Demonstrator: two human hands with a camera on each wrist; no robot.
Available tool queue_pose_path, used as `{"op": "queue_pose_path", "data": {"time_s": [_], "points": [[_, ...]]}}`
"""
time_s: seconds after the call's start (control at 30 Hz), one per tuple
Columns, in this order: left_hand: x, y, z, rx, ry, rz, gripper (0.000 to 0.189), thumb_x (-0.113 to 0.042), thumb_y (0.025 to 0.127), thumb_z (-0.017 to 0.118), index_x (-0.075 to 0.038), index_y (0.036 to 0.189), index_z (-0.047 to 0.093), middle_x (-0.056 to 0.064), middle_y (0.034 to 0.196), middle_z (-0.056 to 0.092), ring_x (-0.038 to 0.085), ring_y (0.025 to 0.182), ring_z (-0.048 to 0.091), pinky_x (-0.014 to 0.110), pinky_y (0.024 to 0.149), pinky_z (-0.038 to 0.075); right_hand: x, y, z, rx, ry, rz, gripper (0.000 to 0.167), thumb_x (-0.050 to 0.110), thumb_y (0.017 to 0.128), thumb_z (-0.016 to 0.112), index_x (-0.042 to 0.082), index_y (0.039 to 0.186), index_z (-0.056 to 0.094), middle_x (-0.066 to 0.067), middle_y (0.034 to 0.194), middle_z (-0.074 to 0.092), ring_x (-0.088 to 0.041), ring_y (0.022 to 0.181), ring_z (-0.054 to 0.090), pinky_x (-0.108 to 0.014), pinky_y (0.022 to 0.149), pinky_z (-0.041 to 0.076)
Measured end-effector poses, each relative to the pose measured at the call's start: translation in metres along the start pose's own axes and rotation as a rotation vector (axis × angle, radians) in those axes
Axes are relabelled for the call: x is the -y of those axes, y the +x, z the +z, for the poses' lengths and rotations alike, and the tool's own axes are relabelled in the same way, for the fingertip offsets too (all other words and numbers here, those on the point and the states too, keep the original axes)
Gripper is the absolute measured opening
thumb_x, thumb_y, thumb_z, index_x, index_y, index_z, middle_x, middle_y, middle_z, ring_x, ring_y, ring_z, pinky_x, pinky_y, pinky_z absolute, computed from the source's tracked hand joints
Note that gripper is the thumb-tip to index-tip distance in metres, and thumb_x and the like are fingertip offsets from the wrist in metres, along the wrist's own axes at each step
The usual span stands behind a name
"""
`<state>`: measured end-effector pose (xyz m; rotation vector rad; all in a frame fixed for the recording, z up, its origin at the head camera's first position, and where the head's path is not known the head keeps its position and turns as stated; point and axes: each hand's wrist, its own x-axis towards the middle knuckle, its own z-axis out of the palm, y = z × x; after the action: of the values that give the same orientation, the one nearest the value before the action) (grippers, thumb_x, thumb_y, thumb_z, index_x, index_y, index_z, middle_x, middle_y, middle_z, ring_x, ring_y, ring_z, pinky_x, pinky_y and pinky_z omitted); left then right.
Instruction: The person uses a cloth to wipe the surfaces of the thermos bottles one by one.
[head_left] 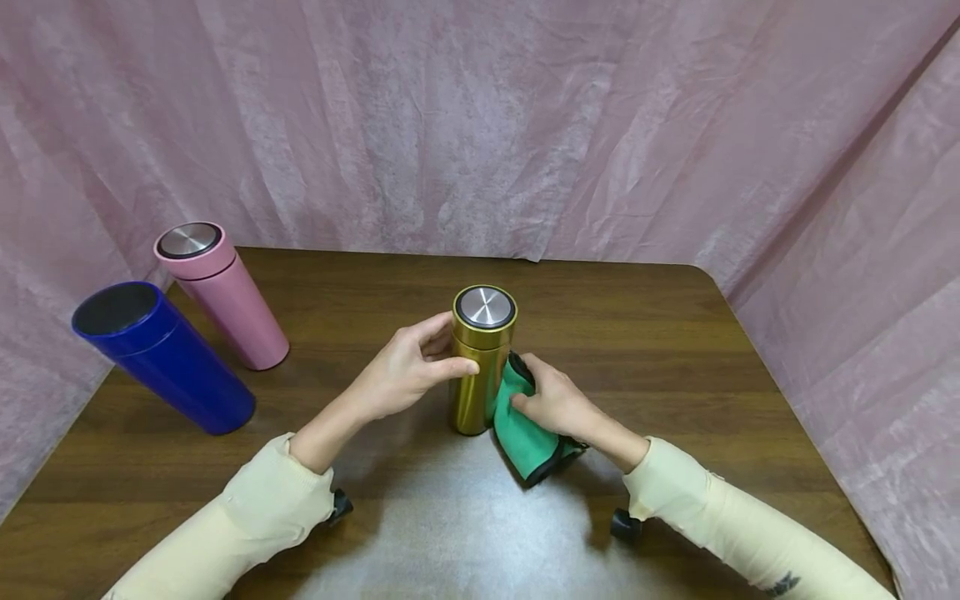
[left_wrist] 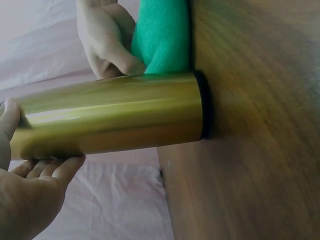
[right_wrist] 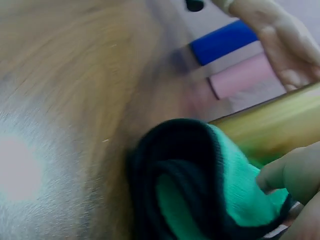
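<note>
A gold thermos bottle (head_left: 478,387) with a steel-topped lid (head_left: 486,307) stands upright on the wooden table. My left hand (head_left: 401,371) grips its upper part from the left, thumb across the front and fingers behind. At the bottle's right side, my right hand (head_left: 558,404) holds a folded green cloth (head_left: 525,437) with black edging. In the left wrist view the cloth (left_wrist: 165,37) is right at the gold surface, low on the bottle. Loose folds of the cloth (right_wrist: 240,185) bulge out under the right fingers in the right wrist view.
On the left of the table (head_left: 652,333) stand a blue bottle (head_left: 180,367) with a dark top and, behind it, a pink thermos bottle (head_left: 236,312). Pink curtains (head_left: 480,125) hang along the back and the right side.
</note>
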<state>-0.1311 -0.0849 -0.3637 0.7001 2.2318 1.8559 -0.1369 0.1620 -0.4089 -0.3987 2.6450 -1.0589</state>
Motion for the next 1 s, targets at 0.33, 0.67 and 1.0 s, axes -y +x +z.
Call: {"op": "queue_pose_path", "data": {"time_s": [0.33,0.67,1.0], "points": [[0.0,0.016,-0.008,-0.069,-0.019,-0.134,0.059,-0.017,0.095,0.078,-0.004,0.147,0.054,0.012,0.135,0.065,0.027,0.122,0.064,0.042,0.105,0.052,0.011,-0.018,-0.049,-0.041,0.225,0.028,0.041,0.007,0.099,0.068,0.0,0.138,0.058,-0.016,0.126,0.066,-0.029,0.114,0.062,-0.041,0.093,0.053],[-0.001,0.024,-0.013,-0.089,0.001,-0.198,0.065,-0.027,0.095,0.078,-0.009,0.152,0.051,0.009,0.137,0.064,0.026,0.126,0.062,0.044,0.108,0.049,0.053,-0.04,-0.102,-0.284,0.245,-0.277,0.042,-0.001,0.095,0.072,0.003,0.135,0.06,-0.013,0.115,0.07,-0.019,0.097,0.068,-0.022,0.08,0.055],[-0.001,0.027,-0.015,-0.1,-0.01,-0.216,0.065,-0.022,0.097,0.076,-0.007,0.154,0.048,0.012,0.138,0.063,0.027,0.128,0.06,0.043,0.109,0.048,0.063,-0.022,-0.084,-0.531,0.134,-0.734,0.054,-0.019,0.087,0.066,0.001,0.137,0.062,-0.012,0.124,0.069,-0.021,0.111,0.065,-0.028,0.097,0.052]]}}
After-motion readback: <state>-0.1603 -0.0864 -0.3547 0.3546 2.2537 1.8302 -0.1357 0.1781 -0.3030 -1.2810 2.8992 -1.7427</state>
